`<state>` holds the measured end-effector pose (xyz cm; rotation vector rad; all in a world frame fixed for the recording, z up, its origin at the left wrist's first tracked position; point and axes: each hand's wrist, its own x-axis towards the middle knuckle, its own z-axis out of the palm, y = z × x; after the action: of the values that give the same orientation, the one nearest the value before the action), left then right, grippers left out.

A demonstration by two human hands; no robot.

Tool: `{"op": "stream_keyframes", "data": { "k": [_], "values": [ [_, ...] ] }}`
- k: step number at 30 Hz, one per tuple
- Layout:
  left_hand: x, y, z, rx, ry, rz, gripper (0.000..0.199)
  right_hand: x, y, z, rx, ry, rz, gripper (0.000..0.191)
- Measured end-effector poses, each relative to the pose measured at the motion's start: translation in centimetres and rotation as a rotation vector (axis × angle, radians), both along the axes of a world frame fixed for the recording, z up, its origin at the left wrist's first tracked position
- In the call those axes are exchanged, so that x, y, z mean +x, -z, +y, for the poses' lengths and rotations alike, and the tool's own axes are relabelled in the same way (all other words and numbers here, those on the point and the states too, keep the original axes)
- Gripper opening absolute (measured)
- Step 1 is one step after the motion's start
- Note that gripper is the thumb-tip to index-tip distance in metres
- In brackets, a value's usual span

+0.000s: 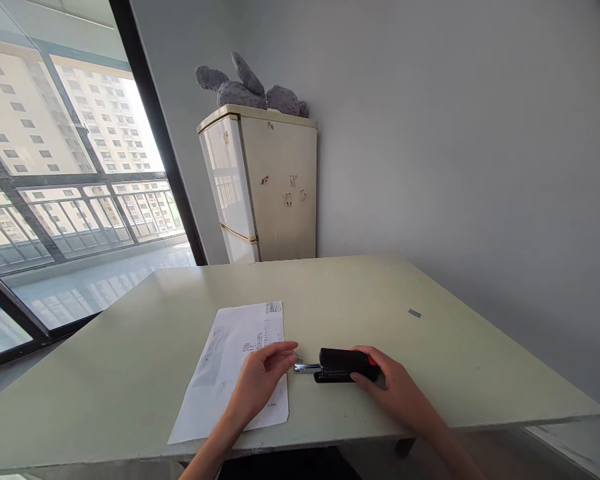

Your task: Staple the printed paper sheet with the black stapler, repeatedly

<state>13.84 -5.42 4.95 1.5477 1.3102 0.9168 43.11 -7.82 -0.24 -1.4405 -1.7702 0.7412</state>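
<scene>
A black stapler (344,363) lies on the table, its metal tray (307,368) sticking out to the left. Around its right end, near a red part, my right hand (393,383) is closed. My left hand (263,377) is over the right part of a printed paper sheet (220,360), thumb and index finger nearly together at the tray's tip. A small grey piece, perhaps staples, shows at these fingertips; its hold is partly hidden by them.
On the pale green table (350,287), a small grey strip (415,313) lies to the right. Behind the table stand an old fridge (285,187) with grey plush toys (243,93) on top, a grey wall and a large window (75,140) at left.
</scene>
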Motion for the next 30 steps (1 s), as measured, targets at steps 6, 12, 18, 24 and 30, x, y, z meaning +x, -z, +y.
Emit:
{"op": "stream_keyframes", "data": {
  "k": [6, 12, 18, 24, 30],
  "values": [
    [-0.1, 0.1, 0.0, -0.085, -0.071, -0.098, 0.032, -0.2, -1.2, -0.6, -0.039, -0.029, 0.032, 0.038],
    [0.0, -0.2, 0.0, -0.241, -0.091, -0.450, 0.032, -0.1, -1.2, -0.5, -0.050, -0.031, 0.030, 0.039],
    [0.0, -0.2, 0.3, -0.448, -0.203, -0.783, 0.021, 0.3, 0.8, 0.2, 0.019, -0.035, -0.043, 0.042],
    [0.6, -0.7, -1.0, -0.389, -0.013, -0.610, 0.044, -2.0, -0.7, -0.4, 0.539, -0.007, -0.201, 0.040],
    [2.1, -2.6, -2.6, -0.288, 0.175, -0.430, 0.052, -5.5, -4.4, -0.2, 0.761, -0.146, -0.308, 0.023]
  ]
}}
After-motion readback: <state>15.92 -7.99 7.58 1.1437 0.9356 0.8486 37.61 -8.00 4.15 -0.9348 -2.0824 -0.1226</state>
